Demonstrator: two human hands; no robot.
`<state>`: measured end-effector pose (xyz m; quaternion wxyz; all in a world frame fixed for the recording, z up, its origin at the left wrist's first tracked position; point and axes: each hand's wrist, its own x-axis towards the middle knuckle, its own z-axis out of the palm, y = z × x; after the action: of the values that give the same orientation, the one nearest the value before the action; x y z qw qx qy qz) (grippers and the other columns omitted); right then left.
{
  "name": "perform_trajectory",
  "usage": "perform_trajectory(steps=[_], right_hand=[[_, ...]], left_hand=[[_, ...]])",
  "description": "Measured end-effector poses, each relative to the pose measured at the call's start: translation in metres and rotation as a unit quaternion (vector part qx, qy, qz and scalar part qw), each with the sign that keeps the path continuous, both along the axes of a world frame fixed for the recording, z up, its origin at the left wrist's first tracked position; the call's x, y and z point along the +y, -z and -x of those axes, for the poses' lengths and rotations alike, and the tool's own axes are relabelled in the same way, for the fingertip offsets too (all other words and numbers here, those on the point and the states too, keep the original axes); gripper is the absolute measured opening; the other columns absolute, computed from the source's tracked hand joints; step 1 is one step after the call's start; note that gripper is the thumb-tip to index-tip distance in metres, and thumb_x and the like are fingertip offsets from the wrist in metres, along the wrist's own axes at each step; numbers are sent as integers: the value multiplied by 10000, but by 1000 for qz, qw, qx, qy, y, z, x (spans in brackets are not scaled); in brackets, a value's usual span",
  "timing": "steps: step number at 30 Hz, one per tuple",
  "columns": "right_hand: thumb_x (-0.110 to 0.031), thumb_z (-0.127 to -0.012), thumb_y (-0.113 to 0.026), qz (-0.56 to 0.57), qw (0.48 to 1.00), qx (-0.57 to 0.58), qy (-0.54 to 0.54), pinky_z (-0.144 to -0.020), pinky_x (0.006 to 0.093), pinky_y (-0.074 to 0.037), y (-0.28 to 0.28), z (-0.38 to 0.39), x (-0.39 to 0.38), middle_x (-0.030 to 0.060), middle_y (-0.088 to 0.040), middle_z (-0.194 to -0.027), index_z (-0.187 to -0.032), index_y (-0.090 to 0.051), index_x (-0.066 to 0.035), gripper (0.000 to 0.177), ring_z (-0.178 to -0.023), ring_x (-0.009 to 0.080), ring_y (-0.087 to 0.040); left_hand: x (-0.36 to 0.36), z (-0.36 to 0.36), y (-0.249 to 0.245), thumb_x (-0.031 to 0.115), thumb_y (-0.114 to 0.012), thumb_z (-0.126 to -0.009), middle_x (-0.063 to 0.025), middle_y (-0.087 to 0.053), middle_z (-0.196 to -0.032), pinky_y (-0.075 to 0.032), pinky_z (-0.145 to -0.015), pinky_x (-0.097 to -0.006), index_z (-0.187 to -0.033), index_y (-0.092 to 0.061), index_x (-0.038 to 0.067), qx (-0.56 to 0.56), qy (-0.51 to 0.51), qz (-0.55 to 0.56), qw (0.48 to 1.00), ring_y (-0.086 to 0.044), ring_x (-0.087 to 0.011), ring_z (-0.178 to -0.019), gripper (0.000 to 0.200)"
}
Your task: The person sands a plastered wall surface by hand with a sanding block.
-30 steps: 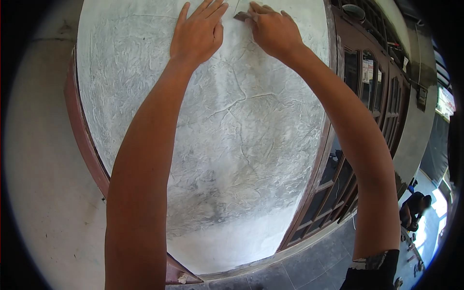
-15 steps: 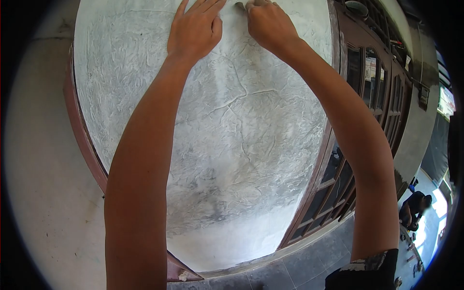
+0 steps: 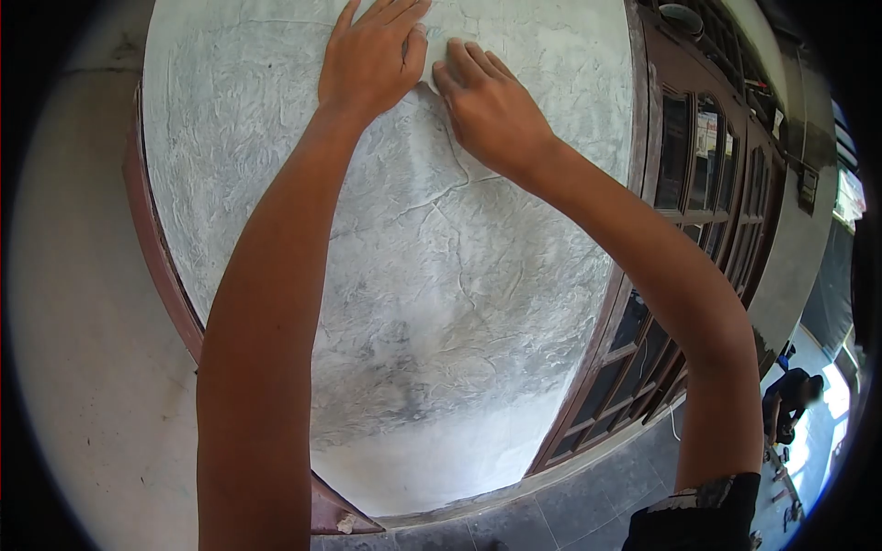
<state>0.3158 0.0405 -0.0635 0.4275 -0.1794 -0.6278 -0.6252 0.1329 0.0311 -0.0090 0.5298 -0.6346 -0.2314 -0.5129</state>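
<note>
My left hand (image 3: 375, 60) lies flat on the rough grey-white plastered wall (image 3: 395, 266), high up, its fingers reaching towards the top edge of the view. Just to its right, my right hand (image 3: 491, 110) presses against the same wall with bent fingers. A small grey edge (image 3: 424, 89) shows beside its thumb; most of that piece is hidden under the hand, and its kind cannot be made out. Raised cracks (image 3: 436, 200) branch across the plaster below both hands.
A brown wooden frame with glass panes (image 3: 694, 156) borders the wall on the right. A brown frame edge (image 3: 161, 248) runs along the left. Below lie grey floor tiles (image 3: 514, 523). Far right, a person in dark clothes (image 3: 787, 404) crouches near scattered items.
My right hand has moved down and a little left on the wall, closer to my left hand. My left hand stays in about the same place.
</note>
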Motion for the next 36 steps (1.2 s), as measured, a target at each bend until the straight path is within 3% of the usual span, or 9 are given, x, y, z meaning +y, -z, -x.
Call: perform_trajectory(steps=[6,8,12,14,18,24,27,28,36], right_hand=[[-111,-1021,-472,135,979,150,-40,-948,507,-524,-77,-26,-17,267,-679,-1146,-1210,-696,31,326,-1034,383,-679],[-116,-955,-594,197,964,176,27,-1032,444,-534,-78,-16,-7,192,-663,-1292,-1217,-708,-45,294,-1117,330,-690],[-62,-894,-606,-38,999,-8,-15,-1063,470,-504,-7,-2,-6,267,-637,-1249,-1108,-702,42,257,-1207,343,-651],[-113,-946,-635,-9,998,50,22,-1134,504,-458,-30,-15,3,195,-608,-1412,-1265,-705,-61,331,-1267,318,-632],[-113,-1017,-484,134,974,178,-29,-938,521,-520,-79,-10,-2,255,-682,-1148,-1172,-705,24,303,-1040,361,-682],[-117,-910,-690,-35,999,-16,7,-1117,484,-479,-3,-10,6,185,-653,-1348,-1287,-682,-32,387,-1310,294,-614],[-98,-903,-697,94,985,141,20,-1097,491,-491,-61,-21,1,188,-657,-1324,-1272,-677,-28,377,-1271,309,-631],[-123,-1016,-498,-25,992,121,-32,-916,504,-531,-74,-18,5,266,-682,-1130,-1101,-708,30,274,-1023,372,-681],[-102,-933,-662,-41,999,3,-14,-1098,479,-492,-11,-16,6,183,-648,-1365,-1233,-707,-36,310,-1230,312,-660]], left_hand=[[-2,-1,2,169,-473,-1007,-172,-583,-1489,-269,-1247,-504,-1342,-644,-25,5,-3,11,1000,-464,-312,-1459,423],[-1,0,0,191,-464,-1023,-172,-579,-1493,-266,-1248,-504,-1347,-639,-26,2,-13,14,1000,-459,-315,-1462,428],[-2,1,1,198,-456,-1030,-172,-575,-1498,-267,-1247,-505,-1357,-633,-25,5,-7,9,1000,-452,-313,-1467,433],[-1,1,0,194,-458,-1024,-178,-580,-1491,-269,-1245,-507,-1358,-632,-26,4,-9,12,1000,-458,-318,-1462,436],[-2,1,0,189,-458,-1019,-186,-585,-1483,-271,-1242,-510,-1352,-634,-29,9,-9,11,1000,-463,-326,-1458,435],[-2,1,1,185,-459,-1020,-190,-587,-1478,-279,-1237,-513,-1343,-637,-31,4,10,3,1000,-470,-331,-1452,427],[0,1,2,184,-461,-1016,-187,-589,-1478,-280,-1236,-514,-1336,-643,-30,14,17,0,1000,-472,-333,-1450,426],[0,1,2,186,-460,-1018,-185,-589,-1478,-281,-1236,-514,-1336,-644,-29,10,15,5,1000,-472,-333,-1450,426],[-2,1,-1,185,-447,-1027,-180,-585,-1486,-276,-1242,-509,-1343,-643,-30,5,-2,1,1000,-473,-320,-1452,430]])
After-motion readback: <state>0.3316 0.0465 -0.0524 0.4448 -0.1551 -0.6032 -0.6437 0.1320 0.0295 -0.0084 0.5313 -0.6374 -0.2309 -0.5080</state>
